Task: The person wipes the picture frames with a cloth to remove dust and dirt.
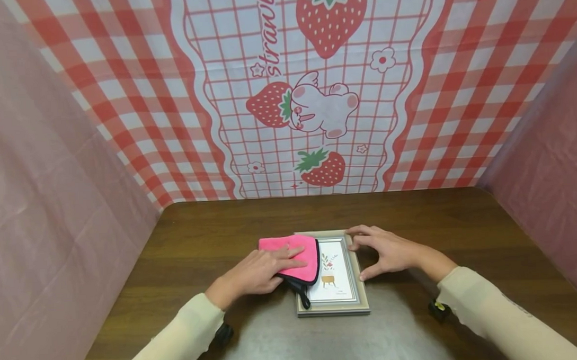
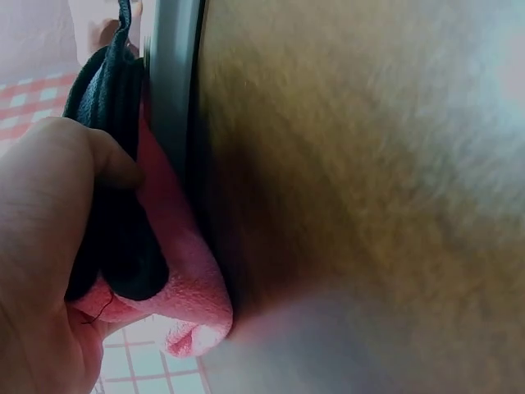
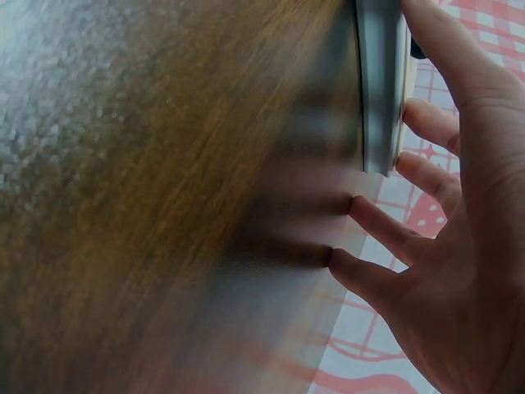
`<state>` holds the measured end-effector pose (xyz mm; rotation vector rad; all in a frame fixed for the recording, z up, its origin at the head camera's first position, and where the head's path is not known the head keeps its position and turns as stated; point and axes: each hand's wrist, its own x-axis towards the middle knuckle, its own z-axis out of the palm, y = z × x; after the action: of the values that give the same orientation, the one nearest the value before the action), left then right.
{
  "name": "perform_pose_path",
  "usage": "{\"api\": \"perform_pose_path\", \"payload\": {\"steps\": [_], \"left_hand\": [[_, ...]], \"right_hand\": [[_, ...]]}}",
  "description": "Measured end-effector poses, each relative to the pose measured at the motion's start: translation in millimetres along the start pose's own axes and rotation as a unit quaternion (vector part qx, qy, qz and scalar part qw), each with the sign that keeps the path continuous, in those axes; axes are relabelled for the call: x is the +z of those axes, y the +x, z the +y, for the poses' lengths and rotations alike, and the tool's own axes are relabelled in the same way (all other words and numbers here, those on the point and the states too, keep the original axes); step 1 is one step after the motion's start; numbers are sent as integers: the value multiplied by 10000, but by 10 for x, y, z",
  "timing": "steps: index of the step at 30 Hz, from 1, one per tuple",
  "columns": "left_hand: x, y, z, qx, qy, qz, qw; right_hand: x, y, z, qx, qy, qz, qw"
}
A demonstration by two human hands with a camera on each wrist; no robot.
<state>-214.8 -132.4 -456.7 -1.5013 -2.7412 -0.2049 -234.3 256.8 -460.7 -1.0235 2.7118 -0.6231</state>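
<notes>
A picture frame (image 1: 362, 296) with a silver inner border lies flat on the table, its white picture (image 1: 340, 268) showing a potted plant. My left hand (image 1: 258, 270) holds a folded pink cloth (image 1: 312, 272) with black edging over the frame's left part, fingers spread on top. In the left wrist view, the thumb presses the cloth's dark folded side (image 2: 123, 246). At the frame's right border rests my right hand (image 1: 388, 250), fingers spread and thumb apart. The right wrist view has its fingertips along the frame's side (image 3: 382, 90), with two lower fingertips at the tabletop.
The brown wooden table (image 1: 213, 219) ends at a red checked cloth backdrop (image 1: 181, 125) with strawberries on it. Pink cloth walls (image 1: 68, 172) stand on both sides. A black loop (image 1: 305, 298) hangs from the pink cloth over the frame's lower left.
</notes>
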Motion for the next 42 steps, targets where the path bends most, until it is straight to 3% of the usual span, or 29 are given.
{"api": "perform_pose_path", "payload": {"steps": [12,19,29,42], "left_hand": [[-71,-136,200,281,-25,-349,9990],[-62,-234,335,278,-144,-540,9981],[-118,-337,516,496,36,-362,9981],[-59,-343,470,539,-113,-160,9984]], "right_hand": [[7,1,4,25,101,-28,9999],[21,6,6,-31,49,13,10000],[22,-2,8,41,72,4,10000],[28,-8,13,69,112,-4,9999]]}}
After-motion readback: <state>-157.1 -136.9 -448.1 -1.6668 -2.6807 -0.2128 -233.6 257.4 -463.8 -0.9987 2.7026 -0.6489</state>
